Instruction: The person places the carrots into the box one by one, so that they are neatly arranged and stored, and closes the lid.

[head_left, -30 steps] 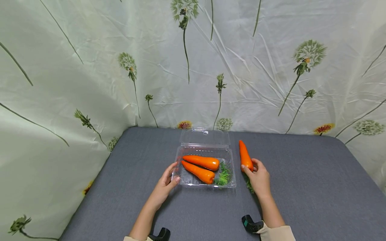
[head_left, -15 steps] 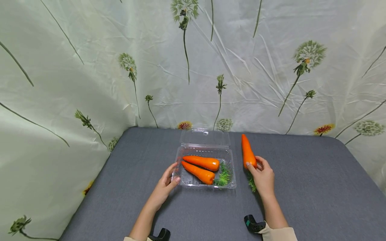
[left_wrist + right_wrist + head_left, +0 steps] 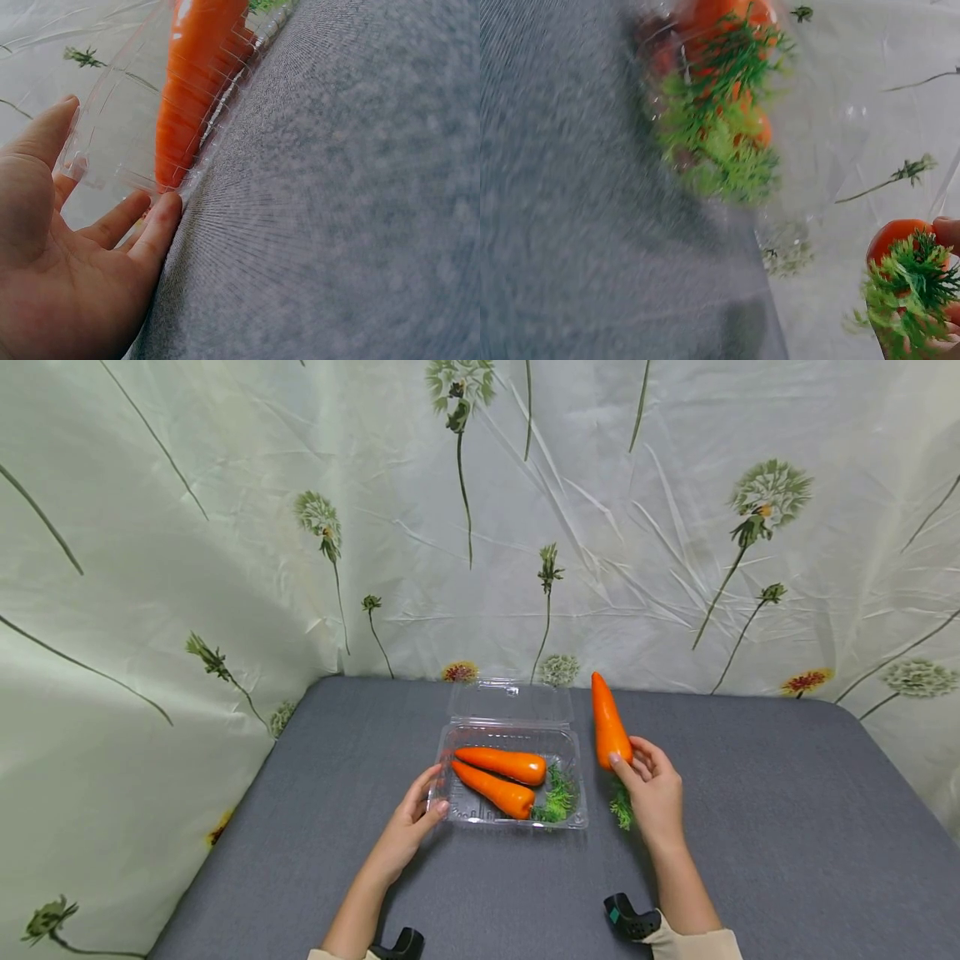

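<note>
My left hand [image 3: 411, 822] rests against the left end of a clear plastic clamshell box [image 3: 465, 814], its fingers [image 3: 161, 225] fairly straight along the wall. Two shiny orange carrots [image 3: 501, 763] with feathery green tops [image 3: 558, 797] lie side by side in the box, tips toward my left hand. To the right of the box, my right hand [image 3: 654, 789] pinches a third carrot [image 3: 609, 722] near its thick end, with its tip pointing up and away. This carrot's leafy top [image 3: 911, 292] hangs below my fingers in the right wrist view.
The box's hinged lid [image 3: 510, 702] lies folded back toward the far edge of the grey table [image 3: 750, 818]. A pale curtain [image 3: 675, 568] printed with dandelions stands behind and to the left. A black device [image 3: 628, 918] sits at each wrist.
The right hand has raised its carrot away from me, first drifting right, then slightly back left toward the box. The left hand and the box have stayed in place.
</note>
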{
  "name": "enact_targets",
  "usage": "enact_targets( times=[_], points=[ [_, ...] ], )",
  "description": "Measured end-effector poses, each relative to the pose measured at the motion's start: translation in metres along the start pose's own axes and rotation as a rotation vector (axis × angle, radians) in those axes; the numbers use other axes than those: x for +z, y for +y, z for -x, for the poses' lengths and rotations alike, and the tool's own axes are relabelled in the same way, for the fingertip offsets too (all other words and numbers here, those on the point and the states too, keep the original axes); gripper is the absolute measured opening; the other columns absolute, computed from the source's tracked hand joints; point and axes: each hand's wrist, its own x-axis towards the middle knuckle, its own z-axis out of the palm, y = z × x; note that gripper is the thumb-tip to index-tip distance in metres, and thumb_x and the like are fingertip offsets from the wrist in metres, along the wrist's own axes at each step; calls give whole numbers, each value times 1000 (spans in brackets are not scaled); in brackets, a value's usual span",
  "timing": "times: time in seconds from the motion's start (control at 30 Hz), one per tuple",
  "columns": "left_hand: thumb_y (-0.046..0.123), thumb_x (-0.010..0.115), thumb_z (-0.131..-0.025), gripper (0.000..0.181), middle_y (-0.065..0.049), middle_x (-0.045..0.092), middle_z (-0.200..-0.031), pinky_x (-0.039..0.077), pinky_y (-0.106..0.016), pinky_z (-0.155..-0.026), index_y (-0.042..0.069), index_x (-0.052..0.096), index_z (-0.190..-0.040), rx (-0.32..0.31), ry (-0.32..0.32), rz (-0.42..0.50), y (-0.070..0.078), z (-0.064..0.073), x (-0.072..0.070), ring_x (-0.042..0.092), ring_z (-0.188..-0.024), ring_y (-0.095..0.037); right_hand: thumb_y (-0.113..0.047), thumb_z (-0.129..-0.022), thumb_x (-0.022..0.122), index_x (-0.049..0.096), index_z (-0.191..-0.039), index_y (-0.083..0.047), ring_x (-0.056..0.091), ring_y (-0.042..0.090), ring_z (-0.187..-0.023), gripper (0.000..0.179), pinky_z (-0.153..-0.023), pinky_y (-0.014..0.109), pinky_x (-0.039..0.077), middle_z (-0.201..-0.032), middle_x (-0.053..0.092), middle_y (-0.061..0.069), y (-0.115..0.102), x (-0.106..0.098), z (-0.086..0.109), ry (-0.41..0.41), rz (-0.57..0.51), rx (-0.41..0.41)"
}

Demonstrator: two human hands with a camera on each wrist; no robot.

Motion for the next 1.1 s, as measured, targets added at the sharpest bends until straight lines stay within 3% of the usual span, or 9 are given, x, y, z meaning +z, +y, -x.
enact_targets(
  times=[0.2,0.3,0.5,0.7,0.9,1.1],
  points=[
    [10,54,-90,57,-25,32,-135,36,-44,-90,10,27,-140,-14,3,3,1,0,0,39,-116,-41,-6,-82,65,49,-121,5,53,13,-98,44,-74,10,41,-115,54,20,-10,6,1,-10,-71,-29],
    [10,54,-90,57,-25,31,-135,35,-44,-90,10,27,-140,-13,3,3,1,-1,0,38,-116,-41,-1,-81,65,51,-119,7,55,6,-93,41,-76,13,43,-111,56,17,-15,11,2,-4,-157,-28],
    [11,54,-90,57,-26,31,-136,35,-44,-90,9,26,-140,-13,-1,4,2,0,0,37,-117,-41,1,-82,63,51,-120,6,57,8,-94,40,-77,18,44,-107,57,10,-23,20,4,-40,-295,13],
    [9,54,-90,56,-26,32,-135,36,-43,-89,8,26,-140,1,-2,7,-3,-2,-1,38,-116,-41,-2,-84,62,47,-123,5,53,14,-100,43,-79,19,43,-116,51,19,-30,28,4,-114,-308,-2],
    [12,55,-90,56,-20,33,-136,35,-43,-90,17,29,-140,-1,7,16,-23,-7,-5,39,-117,-37,-6,-84,63,45,-126,2,47,17,-106,47,-92,26,35,-120,50,14,-33,38,3,-132,-256,-36],
    [13,54,-90,56,-20,33,-136,35,-43,-90,17,28,-140,5,6,23,-24,-7,-5,38,-118,-36,-6,-83,64,43,-127,0,43,18,-113,50,-94,36,33,-122,48,13,-28,50,3,-141,-270,-89]
  ],
)
